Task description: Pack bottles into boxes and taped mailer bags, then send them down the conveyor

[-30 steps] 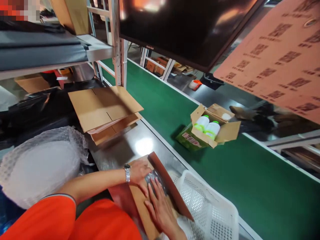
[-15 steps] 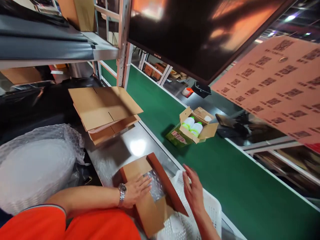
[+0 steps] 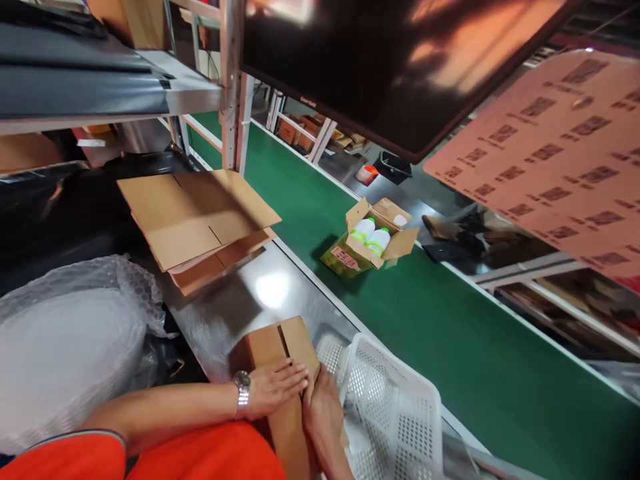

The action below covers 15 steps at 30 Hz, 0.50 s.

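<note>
A narrow cardboard box [image 3: 287,413] sits in front of me with both long flaps folded over, a dark slit between them. My left hand [image 3: 274,390], with a metal watch at its wrist, lies flat across the top flaps, fingers stretched out. My right hand [image 3: 324,410] grips the box's right edge, thumb on top and fingers down the side, partly hidden. What the box holds is covered by the flaps. Close to my right hand stands a white perforated plastic basket [image 3: 423,393].
Folded flat cartons [image 3: 195,220] lie farther up the steel table [image 3: 240,280]. Bubble wrap [image 3: 65,353] is at left. Beyond runs a green conveyor belt [image 3: 450,333] carrying an open box [image 3: 345,257] of white bottles. A monitor [image 3: 390,67] and a sheet of printed codes [image 3: 550,160] hang above.
My right hand has moved left from above the basket onto the box. The raised right flap is folded down, covering the bubble wrap inside. My left hand remains on top.
</note>
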Tool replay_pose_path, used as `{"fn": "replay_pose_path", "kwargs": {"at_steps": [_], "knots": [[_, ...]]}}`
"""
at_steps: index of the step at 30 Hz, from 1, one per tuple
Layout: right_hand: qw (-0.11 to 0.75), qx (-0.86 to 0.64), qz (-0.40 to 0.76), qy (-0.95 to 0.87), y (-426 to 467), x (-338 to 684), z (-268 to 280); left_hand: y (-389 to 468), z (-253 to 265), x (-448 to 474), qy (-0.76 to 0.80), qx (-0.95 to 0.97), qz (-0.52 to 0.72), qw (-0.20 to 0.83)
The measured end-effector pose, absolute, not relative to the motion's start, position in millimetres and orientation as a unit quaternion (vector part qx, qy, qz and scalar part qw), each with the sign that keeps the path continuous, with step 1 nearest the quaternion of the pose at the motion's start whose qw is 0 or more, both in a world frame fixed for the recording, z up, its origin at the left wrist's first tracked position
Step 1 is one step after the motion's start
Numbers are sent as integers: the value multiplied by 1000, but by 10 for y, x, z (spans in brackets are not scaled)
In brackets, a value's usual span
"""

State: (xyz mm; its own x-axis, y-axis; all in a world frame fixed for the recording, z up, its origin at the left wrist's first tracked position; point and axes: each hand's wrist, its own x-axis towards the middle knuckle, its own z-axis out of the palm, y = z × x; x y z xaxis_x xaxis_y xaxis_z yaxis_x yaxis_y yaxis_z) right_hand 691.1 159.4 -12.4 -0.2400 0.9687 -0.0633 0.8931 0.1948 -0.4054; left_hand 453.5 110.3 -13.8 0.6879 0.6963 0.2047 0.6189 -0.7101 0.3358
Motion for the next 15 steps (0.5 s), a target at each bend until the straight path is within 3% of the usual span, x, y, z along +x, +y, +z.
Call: {"fn": "replay_pose_path", "kwargs": {"at_steps": [6,10,12,15], "knots": [[158,-649,253,-700,1640,6888,-44,1385,18,4621,314,938,90,116],[69,-583,393,-708,2326,6968,497,1450,112,4558,284,949,74,114],[82,-585,335,-735,2909,6935,942,1463,110,4548,277,950,78,118],[185,-589,212,-758,3537,6559,1365,1471,48,4559,279,947,101,121]]}}
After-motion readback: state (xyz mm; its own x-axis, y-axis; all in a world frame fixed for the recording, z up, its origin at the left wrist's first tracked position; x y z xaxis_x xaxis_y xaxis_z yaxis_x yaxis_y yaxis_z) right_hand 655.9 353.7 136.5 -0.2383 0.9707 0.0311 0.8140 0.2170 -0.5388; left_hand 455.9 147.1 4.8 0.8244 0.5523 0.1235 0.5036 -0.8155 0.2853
